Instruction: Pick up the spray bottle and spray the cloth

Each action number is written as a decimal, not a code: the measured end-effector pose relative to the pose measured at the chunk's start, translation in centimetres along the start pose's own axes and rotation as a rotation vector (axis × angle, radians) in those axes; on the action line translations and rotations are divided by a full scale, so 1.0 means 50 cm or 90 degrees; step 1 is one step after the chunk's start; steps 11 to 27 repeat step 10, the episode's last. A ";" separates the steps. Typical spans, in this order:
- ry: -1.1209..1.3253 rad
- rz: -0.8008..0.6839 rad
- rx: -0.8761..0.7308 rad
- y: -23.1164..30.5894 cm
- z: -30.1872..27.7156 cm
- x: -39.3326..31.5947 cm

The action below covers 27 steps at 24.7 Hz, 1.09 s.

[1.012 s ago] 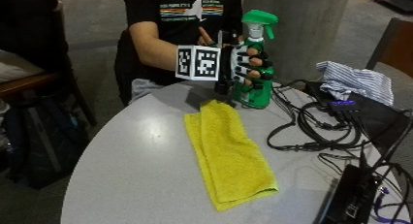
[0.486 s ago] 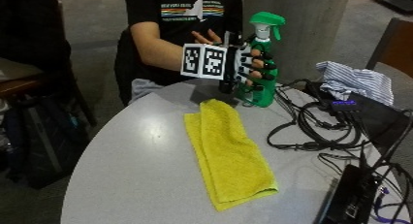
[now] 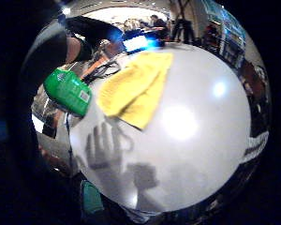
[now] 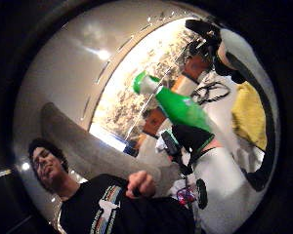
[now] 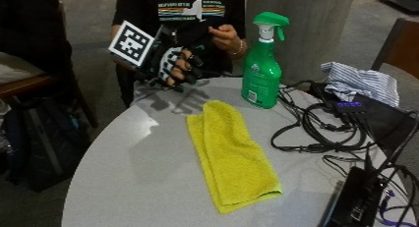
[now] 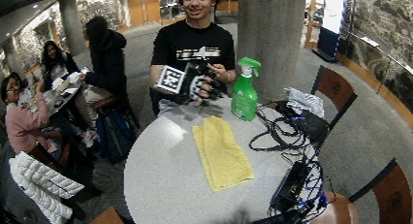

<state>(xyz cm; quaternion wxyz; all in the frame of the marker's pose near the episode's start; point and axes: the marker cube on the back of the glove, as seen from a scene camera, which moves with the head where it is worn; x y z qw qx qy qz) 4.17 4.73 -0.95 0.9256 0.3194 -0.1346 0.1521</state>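
A green spray bottle [image 5: 262, 74] with a green trigger head stands upright near the table's far edge. In front of it a folded yellow cloth [image 5: 229, 158] lies flat on the grey round table [image 5: 131, 178]. My gloved right hand [image 5: 173, 65] hovers above the far left rim, a hand's width to the left of the bottle, fingers loosely curled and holding nothing. Both palm views show the bottle [image 3: 68, 91] [image 4: 178, 105] apart from the hand, with the cloth [image 3: 133, 86] on the table beside it. The bare left hand [image 5: 225, 35] is raised at chest height behind the bottle.
Tangled black cables [image 5: 320, 128] spread right of the cloth. A striped blue and white cloth [image 5: 360, 82] lies at the far right beside a black case [image 5: 386, 119]. A black device [image 5: 357, 202] sits at the near right edge. A concrete pillar [image 5: 301, 25] rises behind the table.
The gloved hand has let go of the spray bottle and drawn back to the left. The bottle stays upright in the same spot; the cloth has not moved.
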 end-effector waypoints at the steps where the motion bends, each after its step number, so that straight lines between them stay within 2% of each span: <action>1: 0.032 0.006 0.003 0.015 -0.026 0.023; 8: 0.162 0.047 -0.008 0.098 -0.135 0.127; 27: 0.169 0.033 0.006 0.100 -0.139 0.136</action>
